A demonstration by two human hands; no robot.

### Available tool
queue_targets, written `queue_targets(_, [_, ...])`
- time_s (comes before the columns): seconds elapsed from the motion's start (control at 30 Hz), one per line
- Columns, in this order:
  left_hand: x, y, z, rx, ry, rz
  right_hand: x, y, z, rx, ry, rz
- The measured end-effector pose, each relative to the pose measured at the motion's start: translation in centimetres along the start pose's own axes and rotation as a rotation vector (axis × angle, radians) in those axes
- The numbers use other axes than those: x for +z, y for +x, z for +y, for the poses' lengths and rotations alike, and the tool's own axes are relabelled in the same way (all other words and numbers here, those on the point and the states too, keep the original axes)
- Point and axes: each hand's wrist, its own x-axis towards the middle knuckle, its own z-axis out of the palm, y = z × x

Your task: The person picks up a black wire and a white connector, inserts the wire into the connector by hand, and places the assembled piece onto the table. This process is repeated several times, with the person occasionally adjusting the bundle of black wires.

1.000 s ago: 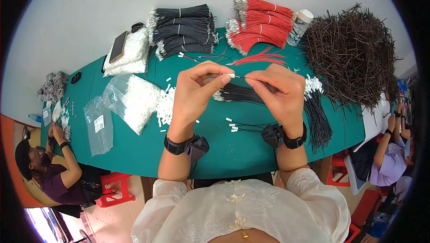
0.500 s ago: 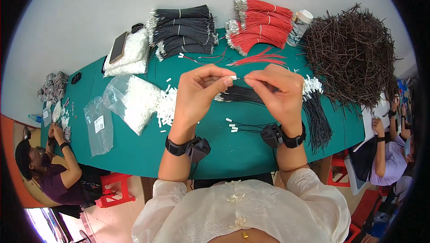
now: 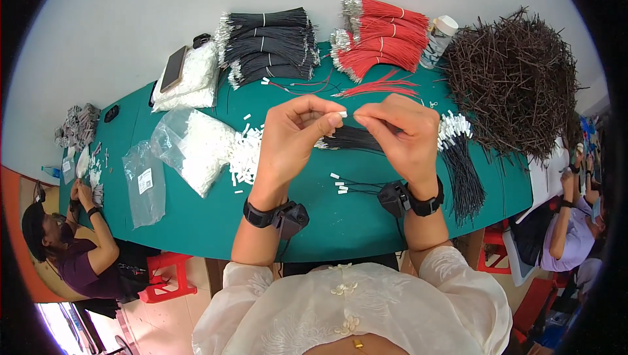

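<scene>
My left hand [image 3: 292, 136] pinches a small white plastic connector housing [image 3: 343, 114] between thumb and forefinger. Facing it, my right hand [image 3: 402, 132] is closed in a pinch on the end of a thin wire, mostly hidden by the fingers. The fingertips of both hands almost meet over the table. A bundle of black wires [image 3: 353, 139] lies beneath them. Nearer me are several black wires [image 3: 360, 186] with white housings on their ends. To the right of my right hand, a fanned bundle of black wires with white housings [image 3: 463, 172] lies on the green table.
Loose white housings [image 3: 245, 159] spill from a clear bag [image 3: 199, 149] at left. Black wire bundles [image 3: 268, 44] and red wire bundles [image 3: 379, 37] stand at the back, with a bottle [image 3: 439, 41] and a dark tangled heap [image 3: 513, 83] at right. Co-workers sit at both sides.
The white housing and my left fingertips have shifted slightly right, and my right fingertips slightly left. The thin wire tip seen between them is no longer clearly visible.
</scene>
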Motion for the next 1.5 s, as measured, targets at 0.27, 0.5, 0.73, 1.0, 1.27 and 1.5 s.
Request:
queue_targets(0.27, [0.2, 0.1, -0.3, -0.005, -0.029, -0.012, 0.3, -0.1, 0.1, 0.011, 0.002, 0.010])
queue_targets(0.5, [0.2, 0.2, -0.5, -0.007, -0.028, -0.010, 0.2, -0.1, 0.2, 0.023, -0.001, 0.001])
queue_targets(0.73, [-0.5, -0.3, -2.7, -0.021, 0.092, -0.006, 0.5, -1.6, 1.3, 0.164, 0.037, -0.113])
queue_targets(1.0, [-0.5, -4.6, -10.9, 0.116, 0.721, -0.106, 1.3, -9.0, 5.0, 0.208, -0.179, -0.576])
queue_targets(1.27, [-0.2, -5.3, -12.5, 0.106, 0.847, -0.150, 2.8, -8.1, 7.9, 0.270, -0.296, -0.356])
queue_targets(1.5, [-0.9, -5.3, -11.9, -0.120, 0.652, -0.265, 5.6, -8.4, 11.3, 0.105, -0.346, -0.311])
